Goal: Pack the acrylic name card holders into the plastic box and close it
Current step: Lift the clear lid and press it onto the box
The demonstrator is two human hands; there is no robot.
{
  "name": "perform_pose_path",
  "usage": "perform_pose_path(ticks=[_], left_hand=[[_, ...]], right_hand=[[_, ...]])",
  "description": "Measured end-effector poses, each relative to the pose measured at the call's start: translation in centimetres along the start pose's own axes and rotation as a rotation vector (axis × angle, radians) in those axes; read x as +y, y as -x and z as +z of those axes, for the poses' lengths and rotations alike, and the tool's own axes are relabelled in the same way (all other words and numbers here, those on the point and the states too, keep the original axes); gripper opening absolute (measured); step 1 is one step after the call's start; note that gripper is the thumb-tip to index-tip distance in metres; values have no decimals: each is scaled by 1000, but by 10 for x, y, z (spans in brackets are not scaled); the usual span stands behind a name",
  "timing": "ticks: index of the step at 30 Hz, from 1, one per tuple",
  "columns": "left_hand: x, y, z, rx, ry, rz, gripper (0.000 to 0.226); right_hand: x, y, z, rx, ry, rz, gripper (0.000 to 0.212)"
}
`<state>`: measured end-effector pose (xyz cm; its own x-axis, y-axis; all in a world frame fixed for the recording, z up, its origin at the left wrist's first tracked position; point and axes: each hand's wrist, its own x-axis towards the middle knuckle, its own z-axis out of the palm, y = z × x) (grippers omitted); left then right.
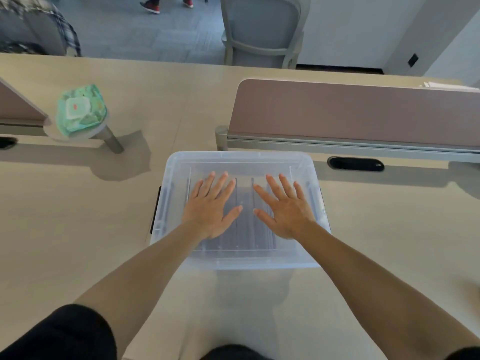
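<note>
A clear plastic box (233, 258) stands on the beige desk in front of me with its translucent lid (233, 161) on top. Through the lid I make out several acrylic name card holders (246, 229) standing on edge inside. My left hand (211, 206) lies flat on the left half of the lid, fingers spread. My right hand (284, 207) lies flat on the right half in the same way. Neither hand holds anything. A black side latch (155, 209) shows on the box's left side.
A pack of wet wipes (80, 110) rests on a small round stand at the back left. A mauve desk divider (358, 113) runs behind the box on the right, with a black cable grommet (355, 164) below it. A grey chair (262, 29) stands beyond the desk.
</note>
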<state>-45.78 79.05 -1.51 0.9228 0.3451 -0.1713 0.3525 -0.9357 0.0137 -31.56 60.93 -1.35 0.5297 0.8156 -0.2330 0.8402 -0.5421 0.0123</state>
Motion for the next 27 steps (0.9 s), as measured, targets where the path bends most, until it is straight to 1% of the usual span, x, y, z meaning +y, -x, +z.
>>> perform_pose_path(ticks=[3,5,7,9,11,13,14,15,17,19,20,21,22,24,26,27], left_hand=[[0,3,-4,-18,24,-81,77],[-10,11,-6,47,28,-150,77],[-30,16,-7,140,19,-183,75],[-57,17,-12,196,96,-283,70],[-82,14,-12,129,276,-489,71],[-95,14,-8,38,558,-629,70],[-94,16,-8,21,689,-661,64],[-92,18,-6,40,786,-682,56],[-88,17,-4,102,857,-736,50],[-87,13,-7,110,886,-823,58],[-87,10,-8,100,866,-868,64],[-86,9,-10,95,818,-899,67],[-85,8,-10,95,754,-920,67],[-82,9,-15,114,621,-940,65],[-83,9,-21,111,580,-921,67],[-85,8,-24,83,600,-917,70]], right_hand=[[-5,3,-7,-38,-39,30,65],[-7,6,-10,-44,-79,34,63],[2,6,-15,-4,-77,51,62],[19,3,-23,47,-92,166,61],[39,0,-27,59,-184,384,63],[53,-2,-25,29,-322,562,67],[56,-1,-22,18,-437,596,68],[57,0,-18,28,-581,610,69],[60,2,-14,108,-873,678,67],[64,-1,-17,157,-1089,819,67],[64,-1,-18,147,-1136,861,69],[63,-2,-19,122,-1125,879,71],[62,-3,-22,92,-1065,878,72],[61,-5,-26,47,-896,868,74],[64,-8,-32,36,-827,871,69],[66,-10,-35,33,-864,881,63]])
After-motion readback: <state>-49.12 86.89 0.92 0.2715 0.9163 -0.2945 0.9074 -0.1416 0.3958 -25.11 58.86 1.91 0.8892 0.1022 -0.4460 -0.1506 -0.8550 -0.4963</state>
